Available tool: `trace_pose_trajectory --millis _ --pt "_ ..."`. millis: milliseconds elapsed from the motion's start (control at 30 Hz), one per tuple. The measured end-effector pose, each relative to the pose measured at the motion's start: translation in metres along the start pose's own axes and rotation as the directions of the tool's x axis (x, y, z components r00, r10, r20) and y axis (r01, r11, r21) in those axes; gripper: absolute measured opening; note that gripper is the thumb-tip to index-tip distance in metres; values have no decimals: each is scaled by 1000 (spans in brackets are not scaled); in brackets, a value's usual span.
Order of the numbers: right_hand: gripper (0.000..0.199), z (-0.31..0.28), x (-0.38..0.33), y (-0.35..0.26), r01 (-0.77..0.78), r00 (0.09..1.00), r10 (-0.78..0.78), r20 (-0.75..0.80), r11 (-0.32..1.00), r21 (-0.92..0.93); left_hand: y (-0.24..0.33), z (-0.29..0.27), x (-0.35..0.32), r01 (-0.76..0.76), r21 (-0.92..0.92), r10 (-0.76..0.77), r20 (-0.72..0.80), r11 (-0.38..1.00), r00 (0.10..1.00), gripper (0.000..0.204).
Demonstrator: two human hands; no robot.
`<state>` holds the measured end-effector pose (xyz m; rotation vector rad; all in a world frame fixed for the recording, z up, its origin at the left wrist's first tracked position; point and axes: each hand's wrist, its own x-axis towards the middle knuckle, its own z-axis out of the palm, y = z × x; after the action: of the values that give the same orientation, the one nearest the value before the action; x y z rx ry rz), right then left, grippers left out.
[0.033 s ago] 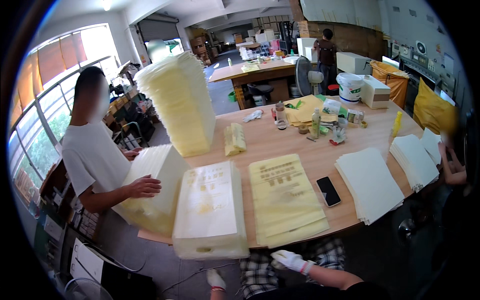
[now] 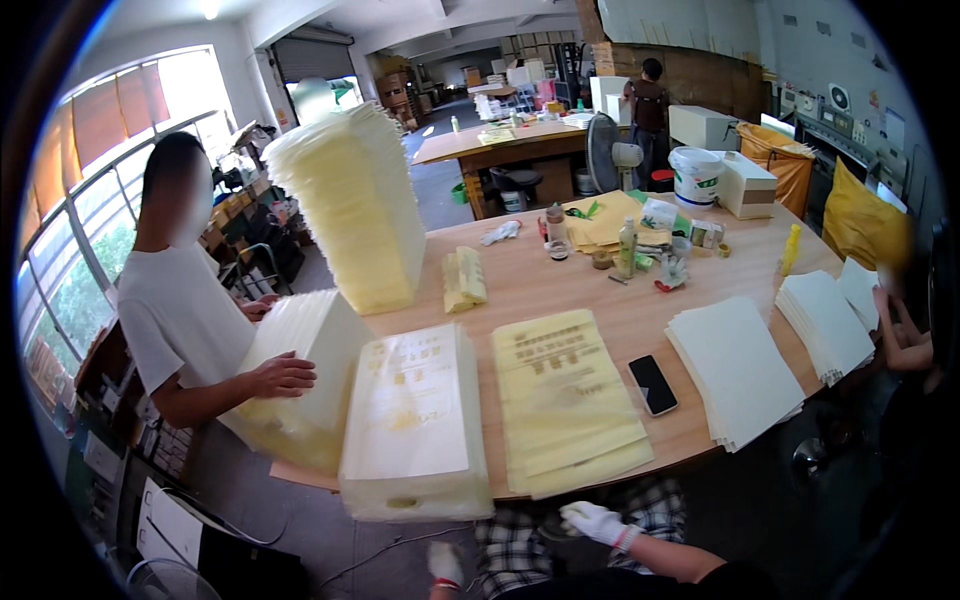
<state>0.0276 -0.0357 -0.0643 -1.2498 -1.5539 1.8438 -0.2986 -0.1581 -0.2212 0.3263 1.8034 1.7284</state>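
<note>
My left hand [image 2: 445, 563], in a white glove with a red cuff, hangs low beside my plaid-covered leg [image 2: 508, 550]. Its fingers are blurred. My right hand [image 2: 592, 521], gloved alike, is over my lap below the table edge; its fingers are loosely apart and no object shows in them. Nearest on the table [image 2: 560, 285] lies a flat pile of translucent yellow printed bags [image 2: 568, 400]. Left of it, a thick stack of similar bags [image 2: 412, 400] with a white top overhangs the edge. A black phone [image 2: 653, 385] lies right of the pile.
White sheets [image 2: 740, 370] lie in fanned piles at right. At left a person in a white shirt [image 2: 185, 300] rests a hand on a bag stack [image 2: 310, 350]; a tall stack [image 2: 350, 210] rises behind. Bottles [image 2: 627, 248], tape, a bucket [image 2: 695, 178] and a fan [image 2: 605, 155] stand beyond.
Both my gloved hands have moved slightly to the right. The whole view has shifted a little. The bags, phone and sheets stay in place on the table.
</note>
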Motion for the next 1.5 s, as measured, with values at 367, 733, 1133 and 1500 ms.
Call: trace_pose_trajectory --millis 367,733,1133,1500 --pt "22 -108 -32 142 -145 662 -152 -734 935 -324 168 382 -22 -894 218 378 848 392 372 16" --pt "19 -117 -40 111 -75 637 -74 -767 985 -157 188 475 40 -942 312 -296 894 -125 335 26" --pt "23 -124 -29 167 -21 679 -67 -731 994 -110 240 327 -59 -798 515 -219 857 313 466 16" --pt "49 -46 44 31 164 906 -139 -399 986 30 175 270 -82 -650 520 -76 809 554 582 16"
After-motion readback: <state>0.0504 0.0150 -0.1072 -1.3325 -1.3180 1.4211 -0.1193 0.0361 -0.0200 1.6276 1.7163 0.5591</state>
